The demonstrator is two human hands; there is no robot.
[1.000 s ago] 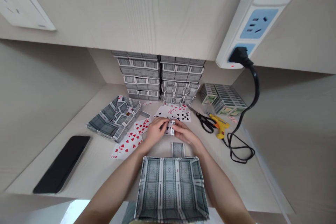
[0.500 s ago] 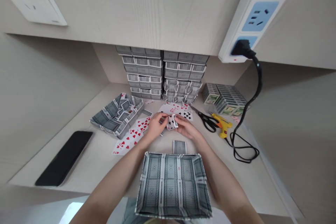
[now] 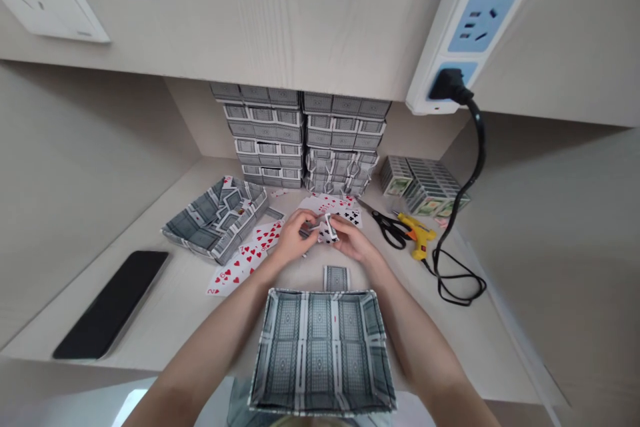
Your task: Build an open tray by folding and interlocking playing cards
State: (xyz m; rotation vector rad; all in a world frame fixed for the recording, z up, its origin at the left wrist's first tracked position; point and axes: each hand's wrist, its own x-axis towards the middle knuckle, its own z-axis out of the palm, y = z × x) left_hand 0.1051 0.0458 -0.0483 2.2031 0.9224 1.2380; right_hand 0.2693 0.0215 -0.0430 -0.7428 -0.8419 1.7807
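Note:
Between my hands is a folded playing card (image 3: 327, 231) with black pips, its white edge standing up. My right hand (image 3: 351, 240) grips it from the right. My left hand (image 3: 296, 235) has its fingers curled at the card's left side; whether the fingertips pinch it is hard to see. Under and behind the hands lie loose cards with black clubs (image 3: 354, 216). By my left forearm, heart cards (image 3: 245, 267) are spread face up. A grey-backed card (image 3: 336, 278) lies just behind an open box made of cards (image 3: 323, 353), which sits between my forearms.
A second card box (image 3: 215, 220) holding small folded pieces stands left, near a black phone (image 3: 113, 303). Stacked card boxes (image 3: 305, 140) rise at the back. Scissors (image 3: 393, 230), a yellow glue gun (image 3: 417, 233) with its black cord (image 3: 463, 277), and packed card decks (image 3: 425, 185) are on the right.
The card's face has turned and its folded white edge now stands higher. My left fingers have loosened and shifted slightly away from it. The whole view has slid a little.

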